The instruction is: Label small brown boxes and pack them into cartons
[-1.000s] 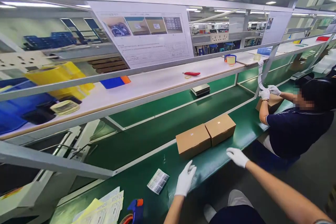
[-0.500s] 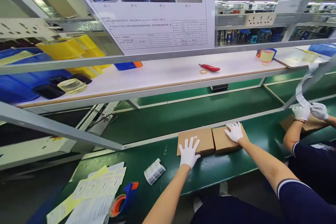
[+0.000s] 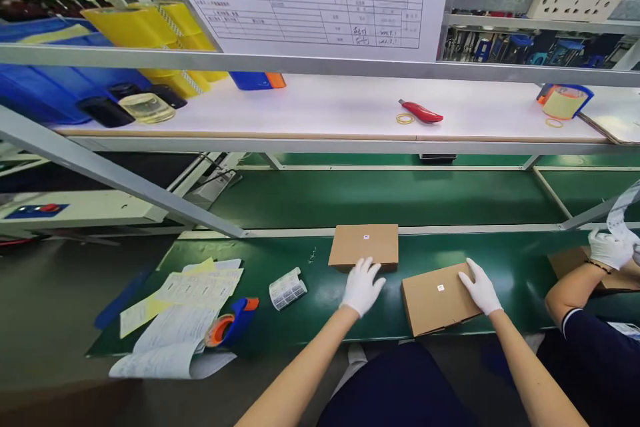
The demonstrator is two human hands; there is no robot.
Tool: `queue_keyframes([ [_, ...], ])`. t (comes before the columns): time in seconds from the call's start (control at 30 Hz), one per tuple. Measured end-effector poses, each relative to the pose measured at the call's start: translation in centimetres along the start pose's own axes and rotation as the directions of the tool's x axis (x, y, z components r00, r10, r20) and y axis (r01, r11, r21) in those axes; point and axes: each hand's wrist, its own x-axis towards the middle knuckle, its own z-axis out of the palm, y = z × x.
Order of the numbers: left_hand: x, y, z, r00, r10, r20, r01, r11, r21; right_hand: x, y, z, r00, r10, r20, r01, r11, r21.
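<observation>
My left hand (image 3: 362, 287), in a white glove, has its fingers spread at the front edge of a closed cardboard box (image 3: 364, 245) with a small white label on top. To the right, my gloved right hand (image 3: 481, 288) grips the right side of a second cardboard box (image 3: 436, 297), with the thumb over its top. That box sits turned at an angle near the front edge of the green bench, and it too bears a small white label. A gap separates the two boxes.
On the green bench (image 3: 320, 320) lie a label roll (image 3: 287, 289), a tape dispenser (image 3: 233, 322) and papers (image 3: 200, 290). A red cutter (image 3: 421, 111) rests on the white shelf (image 3: 340, 107). At right, a co-worker's gloved hand (image 3: 609, 249) is by a label strip (image 3: 623, 213).
The right box has come away from the left one, towards me, and turned under my right hand. My left hand has slid back from the left box's top to its front edge.
</observation>
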Motion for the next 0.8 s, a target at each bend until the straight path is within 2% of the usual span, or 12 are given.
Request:
queue_keyframes([
  [0.07,-2.7,1.9,2.2,0.995,-0.046,0.083,0.066,0.964,-0.258,-0.4,0.9,-0.4,0.974,0.190,0.126,-0.211,0.959,0.188],
  [0.1,-3.9,2.7,3.2,0.985,-0.092,0.149,0.143,0.912,-0.385,-0.8,0.9,-0.2,0.953,0.235,0.193,-0.280,0.925,0.257],
  [0.13,-4.9,3.3,4.1,0.967,-0.138,0.216,0.230,0.838,-0.495,-1.3,0.5,0.4,0.937,0.247,0.246,-0.317,0.897,0.308],
  [0.2,-6.1,3.7,5.1,0.927,-0.212,0.310,0.372,0.636,-0.676,-2.5,-1.3,2.5,0.929,0.235,0.287,-0.333,0.869,0.366],
  [0.27,-6.4,2.6,4.9,0.894,-0.299,0.335,0.442,0.462,-0.769,-3.8,-4.1,5.5,0.931,0.222,0.290,-0.327,0.860,0.393],
  [0.33,-6.2,0.2,3.6,0.855,-0.412,0.316,0.473,0.367,-0.801,-5.0,-7.2,8.9,0.936,0.212,0.281,-0.317,0.855,0.411],
  [0.37,-6.1,-1.4,2.6,0.835,-0.459,0.304,0.482,0.342,-0.807,-5.5,-8.7,10.6,0.937,0.209,0.279,-0.314,0.852,0.418],
  [0.43,-6.0,-4.9,0.6,0.820,-0.489,0.296,0.478,0.304,-0.824,-5.9,-11.5,13.7,0.937,0.196,0.289,-0.310,0.848,0.430],
  [0.53,-5.3,-9.7,-2.0,0.845,-0.446,0.297,0.451,0.292,-0.844,-5.3,-15.1,16.9,0.928,0.209,0.307,-0.330,0.842,0.426],
  [0.63,-3.9,-12.5,-3.5,0.893,-0.357,0.272,0.385,0.298,-0.874,-3.7,-18.1,18.2,0.939,0.245,0.242,-0.331,0.838,0.433],
  [0.73,-2.6,-13.9,-4.1,0.941,-0.227,0.252,0.311,0.277,-0.909,-2.7,-21.0,18.6,0.953,0.231,0.195,-0.294,0.858,0.421],
  [0.8,-2.1,-14.6,-4.3,0.955,-0.188,0.229,0.277,0.297,-0.914,-2.5,-22.7,19.0,0.951,0.260,0.167,-0.305,0.871,0.386],
])
